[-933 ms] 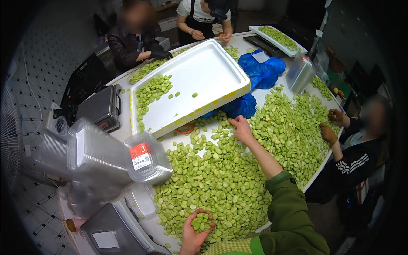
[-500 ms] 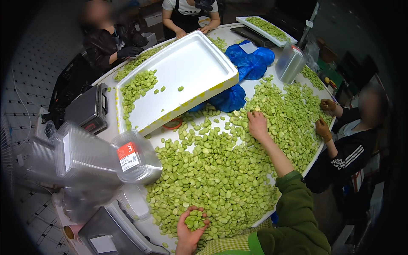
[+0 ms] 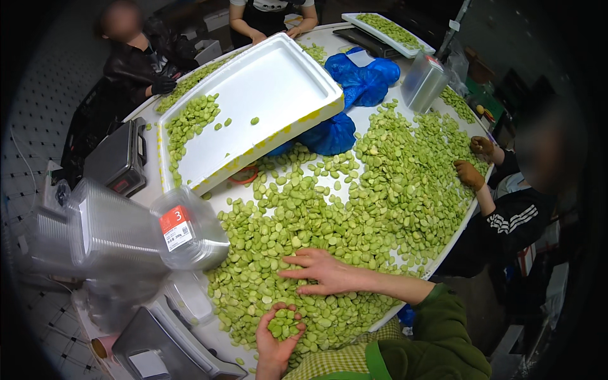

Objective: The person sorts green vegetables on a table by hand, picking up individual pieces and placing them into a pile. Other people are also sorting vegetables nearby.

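Shelled green broad beans (image 3: 373, 234) lie in a wide heap over the white table. My left hand (image 3: 273, 342) is cupped palm up at the heap's near edge, its fingers curled round a small handful of broad beans (image 3: 284, 324). Just beyond it, my right hand (image 3: 326, 272) rests palm down on the heap, fingers stretched out to the left and spread. Whatever lies under that palm is hidden.
A white foam tray (image 3: 253, 120) holding some beans stands tilted at the back. Stacked clear plastic boxes (image 3: 114, 228) and a scale (image 3: 164, 348) are at left. Blue bags (image 3: 364, 82) lie behind the heap. Co-workers' hands, including a gloved hand (image 3: 468, 174), are around the table.
My right hand has come from the far middle of the heap back toward me, near my left hand, its fingers now pointing left. The left hand still holds its beans. The view has shifted slightly.
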Available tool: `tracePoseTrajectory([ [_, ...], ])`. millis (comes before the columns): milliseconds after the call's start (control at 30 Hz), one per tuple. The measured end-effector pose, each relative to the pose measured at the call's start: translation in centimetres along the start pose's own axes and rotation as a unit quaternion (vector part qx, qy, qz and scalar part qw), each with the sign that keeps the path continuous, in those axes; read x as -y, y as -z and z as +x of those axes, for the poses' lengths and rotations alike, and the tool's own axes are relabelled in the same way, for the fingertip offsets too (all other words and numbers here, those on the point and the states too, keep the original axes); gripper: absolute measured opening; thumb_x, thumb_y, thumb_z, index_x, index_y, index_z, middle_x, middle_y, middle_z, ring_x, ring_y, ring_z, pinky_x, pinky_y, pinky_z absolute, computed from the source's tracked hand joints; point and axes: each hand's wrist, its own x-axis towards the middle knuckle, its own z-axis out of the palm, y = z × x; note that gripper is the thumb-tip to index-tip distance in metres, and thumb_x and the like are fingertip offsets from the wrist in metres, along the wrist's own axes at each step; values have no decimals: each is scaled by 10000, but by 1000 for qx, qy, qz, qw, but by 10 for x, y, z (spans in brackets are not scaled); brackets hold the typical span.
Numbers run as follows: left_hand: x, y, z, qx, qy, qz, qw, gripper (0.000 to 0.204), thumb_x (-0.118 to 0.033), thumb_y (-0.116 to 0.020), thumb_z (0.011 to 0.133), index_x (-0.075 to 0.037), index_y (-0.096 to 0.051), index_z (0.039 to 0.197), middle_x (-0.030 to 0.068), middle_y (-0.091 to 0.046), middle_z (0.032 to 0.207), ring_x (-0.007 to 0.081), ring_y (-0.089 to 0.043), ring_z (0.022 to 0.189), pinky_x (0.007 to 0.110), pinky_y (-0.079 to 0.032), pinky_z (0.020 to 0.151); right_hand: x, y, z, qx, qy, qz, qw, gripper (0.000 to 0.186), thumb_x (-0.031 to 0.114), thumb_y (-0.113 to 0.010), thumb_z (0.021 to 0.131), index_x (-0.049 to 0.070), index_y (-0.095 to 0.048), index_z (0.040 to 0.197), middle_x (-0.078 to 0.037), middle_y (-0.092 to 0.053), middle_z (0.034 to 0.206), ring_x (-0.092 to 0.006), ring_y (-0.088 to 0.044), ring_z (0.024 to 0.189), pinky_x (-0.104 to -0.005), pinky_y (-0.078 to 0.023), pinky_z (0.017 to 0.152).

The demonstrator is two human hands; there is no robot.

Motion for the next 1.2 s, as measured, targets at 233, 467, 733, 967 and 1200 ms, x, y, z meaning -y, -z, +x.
tracePoseTrajectory([
  [233, -2, 4, -11, 12, -8, -15, 1000, 214, -223, -480, 887, -73, -547, 1024, 121, -554, 1019, 258, -530, 876, 378, -461, 716, -44, 29, -1, -159, -179, 89, 967, 436, 300, -574, 891, 63, -569, 1256, -197, -502, 1337, -351, -468, 1242, -462, -290, 1099],
  [467, -1, 2, -6, 26, 0, -15, 1000, 213, -223, -480, 887, -73, -547, 1022, 123, -553, 1020, 259, -524, 884, 377, -456, 722, -60, -10, 62, -73, -260, -111, 957, 648, 466, -430, 946, 107, -285, 1466, -205, -240, 1511, -349, -231, 1399, -540, -210, 1111],
  [733, 1, 0, -9, 19, -7, -2, 1000, 212, -227, -478, 885, -77, -546, 1019, 126, -552, 1017, 257, -522, 891, 375, -455, 725, 11, 2, 14, 24, -37, -8, 999, 546, 473, -566, 881, 130, -533, 1305, -164, -368, 1456, -338, -313, 1359, -519, -255, 1084],
  [967, -3, 6, -12, 27, -16, -13, 999, 202, -225, -468, 901, -74, -549, 1009, 118, -545, 1029, 249, -525, 890, 371, -460, 712, -56, 45, -9, -230, -233, 53, 943, 207, 164, -661, 836, 61, -696, 1012, -128, -668, 1007, -272, -622, 943, -357, -493, 807],
  [1200, -2, 5, -14, 33, -18, -6, 999, 196, -225, -476, 903, -75, -562, 997, 118, -562, 1028, 254, -539, 891, 367, -459, 708, -116, 23, 36, -232, -160, -76, 956, 131, 93, -651, 787, 41, -683, 903, -125, -620, 795, -313, -597, 828, -397, -505, 704],
])
